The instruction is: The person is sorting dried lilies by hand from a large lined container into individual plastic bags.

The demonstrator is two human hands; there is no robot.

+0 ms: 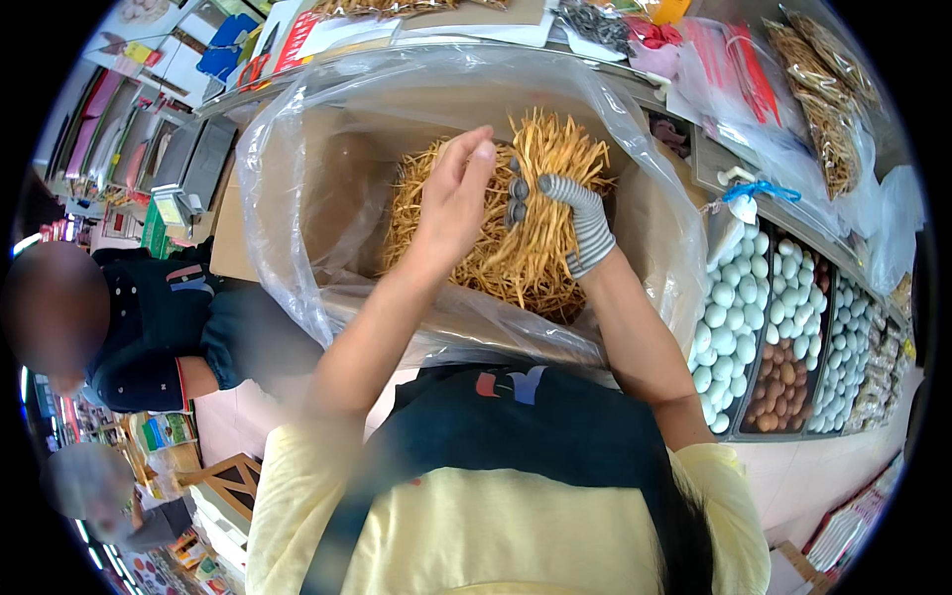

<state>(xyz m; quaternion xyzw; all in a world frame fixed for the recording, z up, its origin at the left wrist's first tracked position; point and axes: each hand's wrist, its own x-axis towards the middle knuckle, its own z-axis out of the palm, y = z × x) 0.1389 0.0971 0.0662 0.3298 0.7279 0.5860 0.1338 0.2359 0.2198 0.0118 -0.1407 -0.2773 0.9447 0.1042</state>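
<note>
My right hand (576,212), in a grey striped glove with dark finger pads, grips a thick bundle of dried yellow-brown plant strands (554,160). The bundle is held above a loose heap of the same strands (416,216). That heap lies in a cardboard box (349,171) lined with a clear plastic bag (279,186), whose edge spreads over the box's sides. Bare and holding nothing, my left hand (457,193) is raised over the heap, left of the bundle and apart from it. Its thumb faces the bundle; some of its fingers are partly hidden.
Behind the box runs a counter with orange-handled scissors (255,71), plastic bags (732,82) and packed dried strands (825,111). Pale eggs (729,312) and brown eggs (781,379) fill trays at right. A person (156,320) is close on the left; another (97,491) is farther off.
</note>
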